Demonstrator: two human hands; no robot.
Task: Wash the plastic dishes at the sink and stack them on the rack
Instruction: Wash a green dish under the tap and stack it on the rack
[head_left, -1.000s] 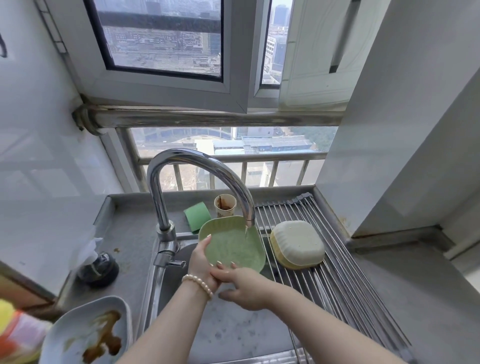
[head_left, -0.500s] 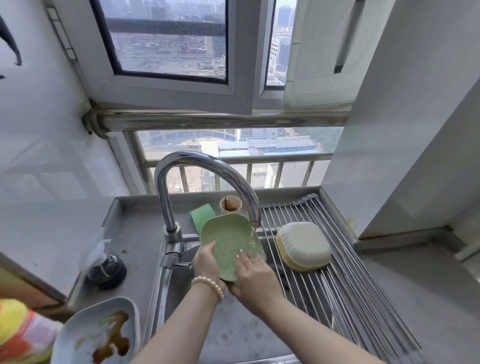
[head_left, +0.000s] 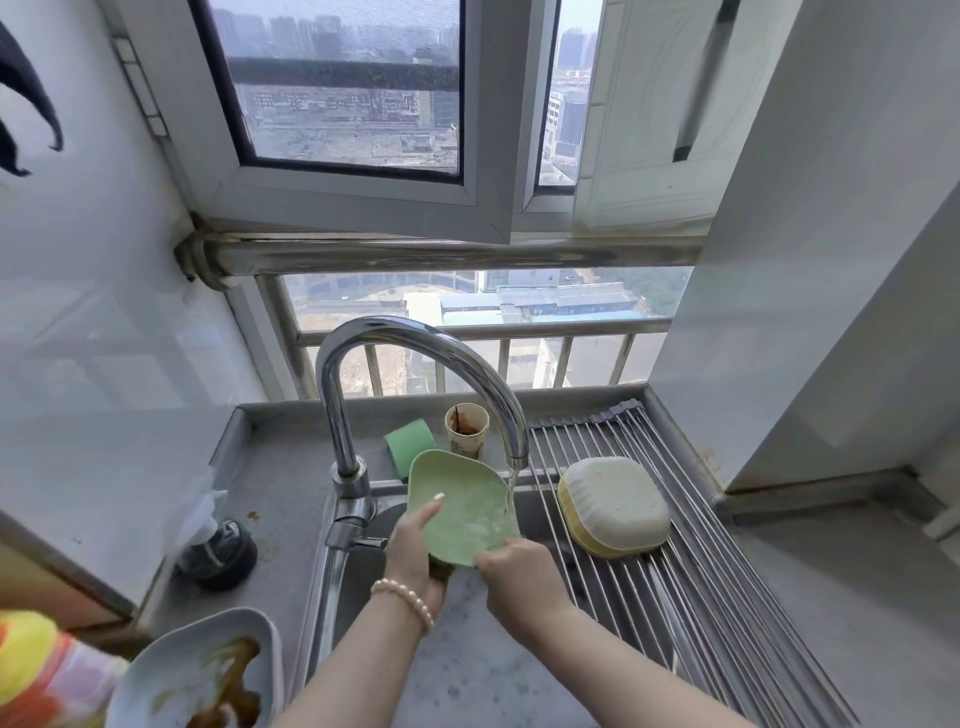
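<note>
Over the sink (head_left: 467, 670), both hands hold a green plastic dish (head_left: 467, 512) tilted on edge beside the stream from the faucet (head_left: 415, 338). My left hand (head_left: 415, 551) holds its left side, thumb lying across the inner face. My right hand (head_left: 519, 571) grips its lower right rim. Two washed dishes, a white one (head_left: 615, 499) over a yellow one, lie upside down on the metal roll-up rack (head_left: 701, 597) to the right. A pale blue dish (head_left: 156, 675) smeared with brown sauce sits on the counter at the lower left.
A green sponge (head_left: 410, 444) and a stained paper cup (head_left: 466, 428) stand behind the sink. A dark round object under crumpled plastic (head_left: 218, 551) sits on the left counter. Something yellow and orange (head_left: 31, 670) fills the lower left corner. A wall stands to the right.
The green dish has turned from nearly flat under the tap to standing on edge, now left of the stream. My right hand slid from rubbing its face to its lower rim.
</note>
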